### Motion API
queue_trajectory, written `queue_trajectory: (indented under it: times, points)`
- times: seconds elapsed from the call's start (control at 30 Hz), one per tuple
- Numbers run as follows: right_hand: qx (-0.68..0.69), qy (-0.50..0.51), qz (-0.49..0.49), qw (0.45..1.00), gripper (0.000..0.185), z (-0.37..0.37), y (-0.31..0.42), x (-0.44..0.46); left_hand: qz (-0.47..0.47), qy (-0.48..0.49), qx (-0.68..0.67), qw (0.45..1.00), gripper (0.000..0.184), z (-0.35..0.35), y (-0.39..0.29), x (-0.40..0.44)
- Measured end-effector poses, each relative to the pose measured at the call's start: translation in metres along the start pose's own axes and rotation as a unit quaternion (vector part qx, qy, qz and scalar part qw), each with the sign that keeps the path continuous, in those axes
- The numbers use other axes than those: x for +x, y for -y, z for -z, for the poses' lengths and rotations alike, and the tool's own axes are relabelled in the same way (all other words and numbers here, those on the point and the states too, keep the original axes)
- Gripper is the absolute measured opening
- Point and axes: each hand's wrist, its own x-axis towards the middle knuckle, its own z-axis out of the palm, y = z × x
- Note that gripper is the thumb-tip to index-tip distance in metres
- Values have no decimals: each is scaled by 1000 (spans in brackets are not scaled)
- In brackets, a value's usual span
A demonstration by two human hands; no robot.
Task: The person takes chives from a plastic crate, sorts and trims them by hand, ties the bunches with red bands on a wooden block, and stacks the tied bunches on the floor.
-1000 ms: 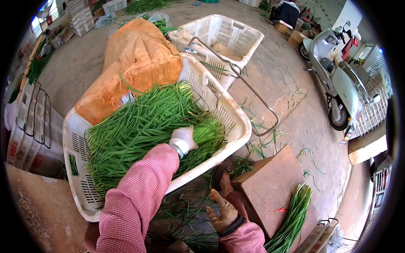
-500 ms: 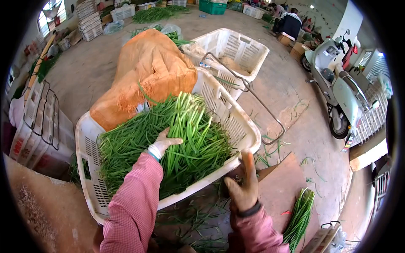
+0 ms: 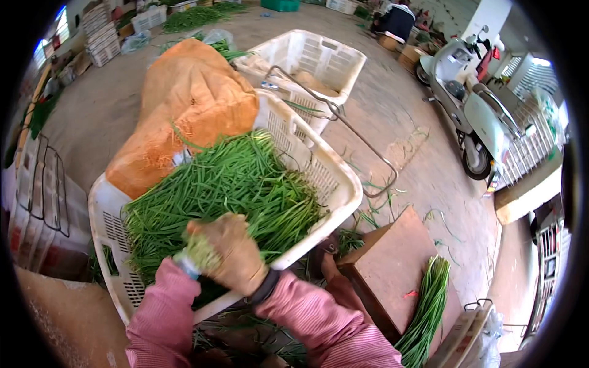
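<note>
Over the near side of a white plastic crate [image 3: 353, 184], my two hands are together. My right hand [image 3: 236, 251] is closed, its fingers curled over a bunch of chives. Pale, blurred stalk ends of the chive bunch [image 3: 204, 253] show between the hands. My left hand [image 3: 189, 236] is mostly hidden behind the stalks and right hand; it appears closed on the same bunch. Loose chives [image 3: 227, 178] fill the crate below. An orange cloth [image 3: 196, 92] drapes over its far left side. Another bunch of chives [image 3: 427, 306] lies on a low brown box [image 3: 392, 251] to the right.
A second white crate [image 3: 350, 73] stands behind, with a bent metal rod [image 3: 368, 144] beside it. Stacked crates [image 3: 46, 202] are at left. A scooter [image 3: 478, 116] is parked at right. A person [image 3: 396, 23] sits far back. Stray leaves litter the floor.
My left hand has drawn back toward me from the pile, with stalks. My right hand has swung left from the crate's corner and closed over them. The view has shifted right.
</note>
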Motion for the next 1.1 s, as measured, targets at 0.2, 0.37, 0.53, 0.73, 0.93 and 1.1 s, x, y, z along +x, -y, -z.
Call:
queue_trajectory:
  times: [0.2, 0.37, 0.53, 0.73, 0.93, 1.1]
  points:
    - [80, 10, 69, 994, 40, -12, -5, -32, 161, -108, -407, 893, 52, 3, -37, -14]
    - [239, -78, 64, 966, 36, 18, -19, -67, 70, 125, 239, 960, 53, 41, -96, 79]
    - [241, -178, 31, 953, 35, 24, -14, -77, 236, 208, 580, 751, 62, -71, 46, 140]
    - [290, -177, 55, 939, 46, 19, -23, -79, 281, 333, 585, 684, 54, -82, 52, 122]
    - [272, -145, 46, 950, 44, 21, -26, -78, 309, 143, 416, 843, 60, -38, 71, 102]
    - [421, -171, -41, 890, 37, 18, -22, -75, 324, -32, -35, 945, 55, 10, 39, 64]
